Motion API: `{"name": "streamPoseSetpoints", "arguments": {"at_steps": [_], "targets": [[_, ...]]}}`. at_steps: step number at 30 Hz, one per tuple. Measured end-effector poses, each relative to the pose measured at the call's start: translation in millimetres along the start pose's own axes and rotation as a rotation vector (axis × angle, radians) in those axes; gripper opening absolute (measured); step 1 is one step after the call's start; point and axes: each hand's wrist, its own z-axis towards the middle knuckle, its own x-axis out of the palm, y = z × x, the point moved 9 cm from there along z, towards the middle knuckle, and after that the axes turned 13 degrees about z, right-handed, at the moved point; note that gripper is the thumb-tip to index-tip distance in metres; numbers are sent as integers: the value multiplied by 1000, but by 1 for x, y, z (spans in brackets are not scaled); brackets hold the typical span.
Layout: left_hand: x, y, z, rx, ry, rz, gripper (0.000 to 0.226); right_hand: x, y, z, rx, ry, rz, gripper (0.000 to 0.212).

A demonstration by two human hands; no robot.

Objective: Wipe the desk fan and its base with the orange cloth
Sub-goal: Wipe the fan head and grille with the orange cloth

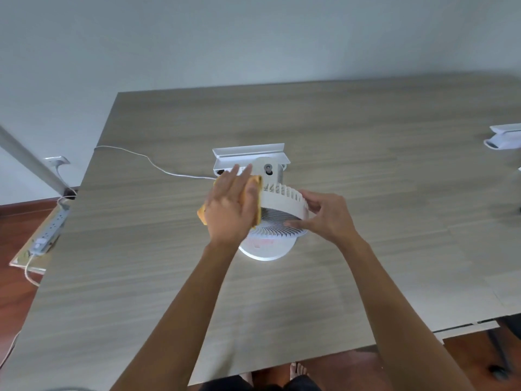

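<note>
The orange cloth (256,191) was mostly hidden under the flat left hand (228,210), which pressed it. The right hand (324,218) gripped the rim of the fan (284,200).

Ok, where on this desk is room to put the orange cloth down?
Bare: the desk's near strip, from the fan base to the front edge, and the stretch between the fan and the white object at the right edge. Crowded: behind the fan, where the white bracket and the cable lie.
</note>
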Motion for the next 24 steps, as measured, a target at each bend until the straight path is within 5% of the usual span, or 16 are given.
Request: {"name": "streamPoseSetpoints", "arguments": {"at_steps": [5,7,11,24], "targets": [[49,88,-50,-972,229,-742,41,-3,0,5,37,32,40,73],[68,86,-75,-1229,283,-1051,38,-2,-1,7,53,54,34,74],[81,79,-81,-1261,343,-1267,41,2,-1,12,66,71,28,74],[104,73,-150,-1402,720,-1344,44,-4,-16,10,161,92,56,86]]}}
